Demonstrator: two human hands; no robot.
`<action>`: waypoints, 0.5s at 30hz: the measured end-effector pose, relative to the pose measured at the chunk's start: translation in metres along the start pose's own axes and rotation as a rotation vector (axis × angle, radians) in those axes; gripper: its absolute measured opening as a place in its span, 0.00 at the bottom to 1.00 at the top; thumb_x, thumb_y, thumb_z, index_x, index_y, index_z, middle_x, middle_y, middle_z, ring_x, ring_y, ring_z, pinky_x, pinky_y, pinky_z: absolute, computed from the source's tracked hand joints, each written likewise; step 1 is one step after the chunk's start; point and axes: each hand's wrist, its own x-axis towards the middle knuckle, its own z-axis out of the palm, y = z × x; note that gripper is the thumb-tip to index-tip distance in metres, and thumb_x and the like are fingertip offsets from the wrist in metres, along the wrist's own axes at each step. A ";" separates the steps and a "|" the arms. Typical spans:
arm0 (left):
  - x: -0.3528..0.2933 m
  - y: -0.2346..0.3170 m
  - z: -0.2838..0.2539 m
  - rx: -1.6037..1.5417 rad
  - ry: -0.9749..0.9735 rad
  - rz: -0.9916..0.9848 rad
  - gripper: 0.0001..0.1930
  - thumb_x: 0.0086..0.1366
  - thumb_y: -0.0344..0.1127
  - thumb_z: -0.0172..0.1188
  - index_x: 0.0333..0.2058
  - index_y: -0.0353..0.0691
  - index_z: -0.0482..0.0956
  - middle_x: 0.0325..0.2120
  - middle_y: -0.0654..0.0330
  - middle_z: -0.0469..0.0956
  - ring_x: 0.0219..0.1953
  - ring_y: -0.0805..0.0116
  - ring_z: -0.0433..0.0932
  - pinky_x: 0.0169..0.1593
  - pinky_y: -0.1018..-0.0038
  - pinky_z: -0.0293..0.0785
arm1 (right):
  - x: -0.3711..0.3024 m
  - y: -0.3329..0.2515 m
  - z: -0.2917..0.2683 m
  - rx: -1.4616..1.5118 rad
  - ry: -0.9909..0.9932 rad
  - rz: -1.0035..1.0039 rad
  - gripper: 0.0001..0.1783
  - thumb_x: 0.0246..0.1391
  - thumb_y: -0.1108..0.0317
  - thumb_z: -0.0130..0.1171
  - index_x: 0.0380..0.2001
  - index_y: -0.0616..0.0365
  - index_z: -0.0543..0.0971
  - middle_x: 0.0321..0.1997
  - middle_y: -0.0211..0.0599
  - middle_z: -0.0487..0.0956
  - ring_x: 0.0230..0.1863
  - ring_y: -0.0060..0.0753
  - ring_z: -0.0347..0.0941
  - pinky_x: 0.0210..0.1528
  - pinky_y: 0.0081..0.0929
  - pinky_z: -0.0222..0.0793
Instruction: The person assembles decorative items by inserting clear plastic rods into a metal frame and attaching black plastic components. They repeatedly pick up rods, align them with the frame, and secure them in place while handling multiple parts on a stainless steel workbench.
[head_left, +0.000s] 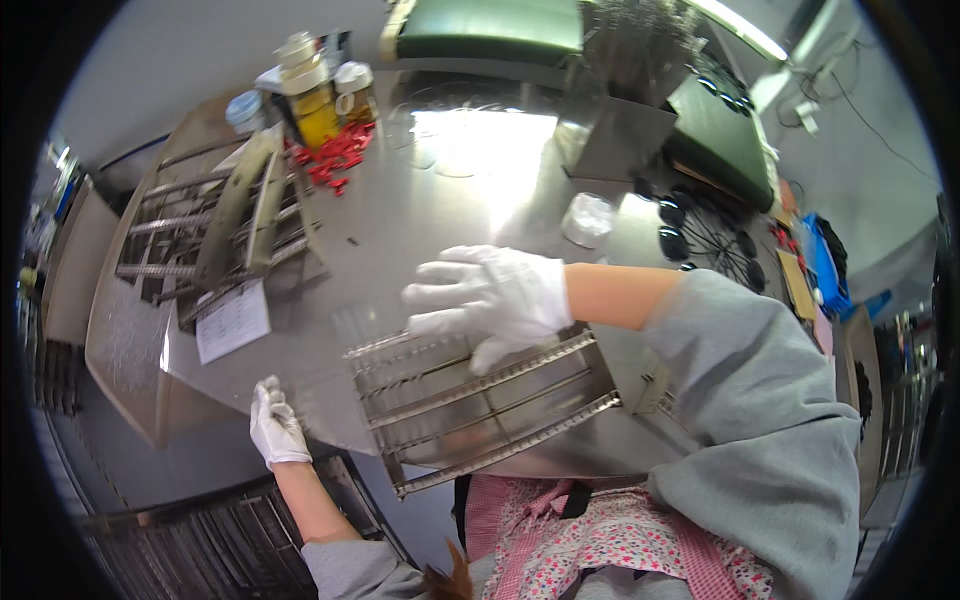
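Observation:
A metal rack (480,410) with notched rails lies near the front edge of the steel table. Over its far rail is my right hand (490,300) in a white glove, fingers spread; I cannot tell whether it touches the rail. My left hand (275,425), also in a white glove, is at the table's left front edge, apart from the rack. Its fingers are curled in, and whatever they may hold is hidden. A printed paper sheet (233,322) lies beyond my left hand, partly under a stack of similar metal racks (225,220).
Red small pieces (335,153) lie by a yellow-filled bottle (312,100) at the back left. A white round container (588,220) stands right of centre. Dark round lenses (675,240) fan out on wires beside a green pad (725,140). A metal box (620,135) stands behind.

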 end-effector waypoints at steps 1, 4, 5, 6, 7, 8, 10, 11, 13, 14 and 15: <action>0.005 -0.002 0.000 0.014 -0.051 -0.026 0.07 0.74 0.28 0.57 0.45 0.30 0.77 0.35 0.53 0.80 0.28 0.81 0.74 0.24 0.90 0.71 | 0.000 0.000 0.001 0.006 0.052 -0.031 0.45 0.49 0.37 0.65 0.66 0.49 0.70 0.70 0.45 0.67 0.70 0.52 0.63 0.71 0.48 0.60; 0.017 -0.029 -0.007 0.085 -0.046 0.088 0.04 0.73 0.26 0.57 0.43 0.31 0.76 0.35 0.54 0.79 0.28 0.77 0.74 0.26 0.86 0.71 | 0.002 -0.002 0.006 -0.020 0.047 -0.012 0.44 0.50 0.37 0.66 0.66 0.48 0.69 0.71 0.44 0.67 0.70 0.52 0.64 0.71 0.48 0.60; 0.017 -0.038 -0.011 0.132 -0.027 0.139 0.03 0.73 0.26 0.58 0.42 0.32 0.76 0.34 0.54 0.79 0.28 0.76 0.74 0.26 0.84 0.71 | 0.002 0.000 0.007 0.005 0.047 -0.024 0.46 0.49 0.36 0.66 0.66 0.47 0.69 0.71 0.43 0.67 0.70 0.51 0.64 0.72 0.48 0.59; 0.017 -0.044 -0.012 0.095 -0.014 0.145 0.02 0.72 0.25 0.58 0.41 0.33 0.76 0.33 0.56 0.78 0.28 0.74 0.75 0.27 0.81 0.71 | 0.004 -0.001 0.009 -0.020 -0.028 0.005 0.46 0.49 0.36 0.66 0.66 0.47 0.69 0.71 0.43 0.67 0.70 0.51 0.64 0.72 0.48 0.59; 0.014 -0.045 -0.014 0.126 -0.028 0.158 0.03 0.71 0.24 0.59 0.41 0.32 0.76 0.32 0.57 0.78 0.28 0.75 0.74 0.27 0.83 0.72 | 0.004 -0.001 0.010 -0.040 -0.022 0.007 0.46 0.49 0.36 0.66 0.66 0.47 0.70 0.71 0.43 0.67 0.70 0.51 0.63 0.72 0.48 0.59; 0.011 -0.046 -0.011 0.059 -0.073 0.127 0.03 0.71 0.24 0.60 0.40 0.32 0.76 0.32 0.57 0.77 0.28 0.75 0.75 0.27 0.84 0.73 | 0.004 0.000 0.010 -0.065 -0.008 0.003 0.46 0.48 0.36 0.66 0.66 0.47 0.70 0.71 0.43 0.67 0.70 0.51 0.63 0.72 0.48 0.59; 0.001 -0.037 -0.006 0.085 -0.118 0.069 0.03 0.72 0.25 0.59 0.41 0.34 0.74 0.33 0.57 0.78 0.30 0.74 0.77 0.30 0.83 0.77 | 0.002 0.001 0.007 -0.041 -0.035 0.006 0.46 0.49 0.35 0.66 0.66 0.47 0.71 0.70 0.45 0.67 0.71 0.51 0.63 0.72 0.47 0.58; -0.004 -0.030 -0.002 0.139 -0.026 0.046 0.03 0.72 0.25 0.59 0.40 0.34 0.74 0.33 0.57 0.78 0.30 0.74 0.77 0.32 0.82 0.79 | 0.001 0.001 0.005 -0.013 0.029 -0.028 0.46 0.49 0.35 0.66 0.66 0.47 0.71 0.70 0.45 0.67 0.71 0.51 0.63 0.72 0.47 0.58; -0.014 -0.022 0.007 0.211 -0.028 0.075 0.04 0.73 0.27 0.59 0.40 0.37 0.73 0.33 0.57 0.78 0.32 0.73 0.79 0.37 0.80 0.83 | -0.002 -0.001 -0.001 -0.060 -0.063 0.017 0.46 0.49 0.34 0.65 0.66 0.47 0.71 0.70 0.47 0.67 0.71 0.51 0.62 0.72 0.47 0.58; -0.015 -0.019 0.010 0.234 0.039 0.106 0.04 0.72 0.27 0.59 0.40 0.37 0.73 0.33 0.57 0.79 0.32 0.72 0.79 0.37 0.80 0.83 | -0.001 -0.002 -0.003 -0.101 -0.141 0.066 0.46 0.49 0.34 0.65 0.66 0.47 0.71 0.70 0.48 0.66 0.72 0.51 0.62 0.73 0.47 0.58; -0.017 -0.020 0.013 0.224 0.041 0.076 0.04 0.72 0.27 0.60 0.40 0.37 0.73 0.33 0.58 0.79 0.32 0.72 0.79 0.37 0.80 0.83 | -0.002 -0.003 -0.005 -0.107 -0.187 0.080 0.48 0.48 0.33 0.64 0.68 0.48 0.70 0.70 0.49 0.66 0.72 0.51 0.61 0.73 0.47 0.58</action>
